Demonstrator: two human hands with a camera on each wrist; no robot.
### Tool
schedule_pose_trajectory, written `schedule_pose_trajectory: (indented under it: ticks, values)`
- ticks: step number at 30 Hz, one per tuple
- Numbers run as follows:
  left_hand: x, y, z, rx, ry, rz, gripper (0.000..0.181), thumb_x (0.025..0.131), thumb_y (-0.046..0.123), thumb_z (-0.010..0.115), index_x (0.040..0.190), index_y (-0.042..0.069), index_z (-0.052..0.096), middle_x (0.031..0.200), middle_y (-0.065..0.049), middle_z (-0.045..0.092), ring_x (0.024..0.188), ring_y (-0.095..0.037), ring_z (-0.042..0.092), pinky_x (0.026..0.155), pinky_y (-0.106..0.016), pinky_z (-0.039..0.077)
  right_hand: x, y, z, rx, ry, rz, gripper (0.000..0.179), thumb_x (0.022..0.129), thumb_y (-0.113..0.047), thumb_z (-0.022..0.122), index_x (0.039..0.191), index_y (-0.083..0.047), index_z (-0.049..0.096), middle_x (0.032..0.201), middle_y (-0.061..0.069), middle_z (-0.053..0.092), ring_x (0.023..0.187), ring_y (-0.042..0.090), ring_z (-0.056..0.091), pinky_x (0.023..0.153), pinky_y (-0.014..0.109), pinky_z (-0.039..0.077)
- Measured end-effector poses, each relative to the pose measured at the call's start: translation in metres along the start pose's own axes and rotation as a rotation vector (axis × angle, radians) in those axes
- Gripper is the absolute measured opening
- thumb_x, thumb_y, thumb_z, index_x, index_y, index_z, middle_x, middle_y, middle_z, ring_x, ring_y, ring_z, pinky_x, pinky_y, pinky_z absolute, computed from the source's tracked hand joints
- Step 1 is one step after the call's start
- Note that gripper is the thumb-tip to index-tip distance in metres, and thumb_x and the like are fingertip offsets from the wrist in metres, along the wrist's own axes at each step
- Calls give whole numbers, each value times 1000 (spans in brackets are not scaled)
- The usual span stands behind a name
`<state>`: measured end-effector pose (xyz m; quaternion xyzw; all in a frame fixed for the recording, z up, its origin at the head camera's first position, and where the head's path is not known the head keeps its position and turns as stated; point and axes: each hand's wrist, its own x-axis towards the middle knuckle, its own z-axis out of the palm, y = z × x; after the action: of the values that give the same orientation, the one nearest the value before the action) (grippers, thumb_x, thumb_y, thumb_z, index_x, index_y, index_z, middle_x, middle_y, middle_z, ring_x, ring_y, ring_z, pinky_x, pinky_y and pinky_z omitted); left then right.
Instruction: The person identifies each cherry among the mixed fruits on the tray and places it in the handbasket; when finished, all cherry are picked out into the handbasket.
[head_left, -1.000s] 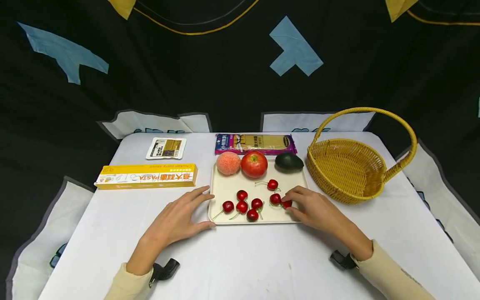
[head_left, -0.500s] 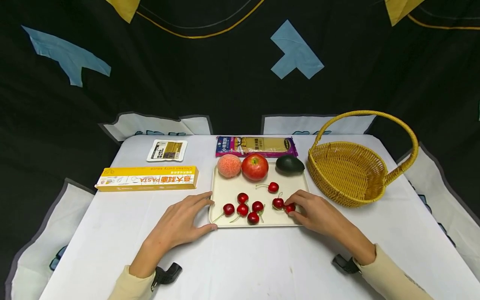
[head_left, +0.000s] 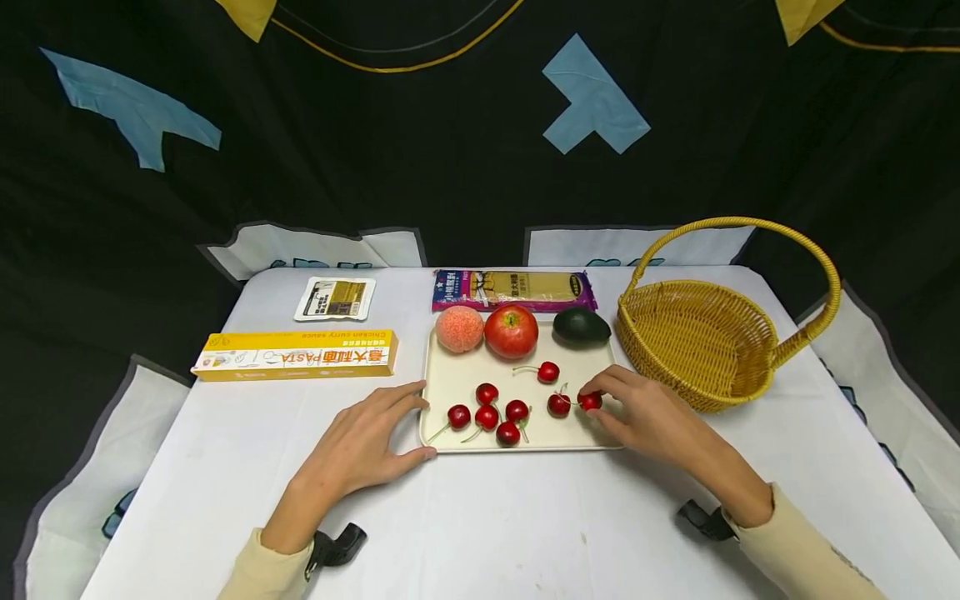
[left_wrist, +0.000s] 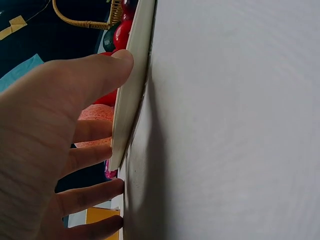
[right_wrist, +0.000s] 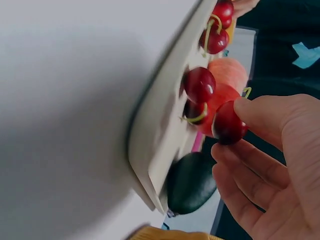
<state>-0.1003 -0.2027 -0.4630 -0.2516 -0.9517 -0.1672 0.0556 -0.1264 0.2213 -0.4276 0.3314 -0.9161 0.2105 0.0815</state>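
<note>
A dark red cherry (right_wrist: 227, 125) is pinched between the thumb and fingertips of my right hand (head_left: 645, 412), over the right part of a cream tray (head_left: 450, 371). Another cherry (head_left: 558, 405) lies just left of it, and one more cherry (head_left: 548, 372) sits behind. Several other cherries with green stems lie toward the tray's front left. My left hand (head_left: 356, 442) has its fingers spread at the tray's left side, the thumb (left_wrist: 117, 67) touching the tray wall near the front corner. A peach (head_left: 460, 329), an apple (head_left: 512, 332) and a dark green avocado (head_left: 581, 327) line the tray's back edge.
A wicker basket (head_left: 697, 342) with a tall arched handle stands right of the tray. Behind the tray lies a purple pasta packet (head_left: 517, 290). To the left are a yellow pasta box (head_left: 296, 356) and a small white sachet (head_left: 335, 298).
My right hand has drawn its cherry slightly right and up, away from the neighbouring cherry, which has shifted a little. The left hand stays at the tray's edge.
</note>
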Motion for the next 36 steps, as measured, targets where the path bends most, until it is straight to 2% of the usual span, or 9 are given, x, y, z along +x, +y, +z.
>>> schedule_pose_trajectory:
  ticks: [5, 12, 17, 20, 22, 24, 27, 31, 36]
  values:
    - [1, 0, 0, 2, -8, -6, 64, 85, 61, 85, 132, 19, 72, 160, -2, 56, 141, -29, 59, 103, -54, 57, 2, 4, -11, 12, 30, 43, 31, 88, -9, 87, 116, -18, 76, 113, -2, 73, 92, 20, 73, 78, 38, 64]
    - [0, 1, 1, 10, -3, -8, 64, 86, 62, 84, 132, 20, 72, 161, -1, 56, 140, -29, 59, 99, -55, 58, 8, 17, -25, 29, 173, -36, 33, 85, 0, 87, 113, -13, 75, 110, 0, 72, 92, 20, 72, 79, 43, 65]
    - [0, 1, 1, 15, -6, -12, 64, 86, 62, 83, 133, 20, 71, 161, -1, 55, 140, -28, 59, 99, -54, 59, 13, 29, -35, 16, 236, -29, 36, 83, 2, 88, 114, -9, 75, 112, 5, 72, 94, 23, 72, 79, 48, 65]
    - [0, 2, 1, 16, -7, -14, 63, 86, 62, 83, 132, 20, 71, 161, -1, 55, 140, -28, 59, 99, -53, 59, 14, 39, -39, -2, 262, -5, 35, 84, 1, 88, 115, -8, 75, 113, 6, 72, 97, 24, 72, 81, 46, 64]
    - [0, 2, 1, 17, -4, -12, 63, 86, 62, 84, 132, 20, 72, 160, -1, 56, 139, -28, 59, 98, -53, 59, 14, 46, -40, -11, 279, 15, 34, 85, 0, 88, 115, -7, 75, 113, 6, 71, 98, 24, 71, 83, 41, 63]
    - [0, 2, 1, 17, -1, -10, 63, 86, 62, 84, 132, 20, 72, 160, -1, 56, 139, -28, 60, 98, -53, 59, 14, 53, -39, -18, 290, 35, 33, 85, -1, 87, 115, -7, 75, 113, 6, 71, 99, 23, 70, 85, 35, 62]
    - [-1, 2, 1, 18, 0, -9, 63, 86, 61, 84, 131, 20, 72, 160, -1, 56, 138, -28, 60, 96, -53, 60, 12, 62, -40, -25, 297, 54, 32, 86, -1, 85, 116, -6, 74, 114, 7, 71, 98, 24, 70, 83, 35, 61]
    - [-2, 2, 1, 16, -4, -12, 63, 86, 62, 84, 132, 20, 72, 160, -1, 56, 138, -28, 60, 95, -53, 60, 9, 73, -41, -27, 289, 80, 32, 87, 0, 83, 118, -3, 74, 116, 11, 71, 99, 27, 70, 80, 48, 63]
    - [-1, 2, 1, 27, 0, -11, 66, 86, 63, 83, 133, 19, 71, 160, 0, 56, 138, -27, 60, 94, -53, 60, 6, 86, -42, -39, 264, 161, 31, 90, -3, 83, 120, -3, 72, 119, 15, 71, 100, 33, 70, 82, 55, 63]
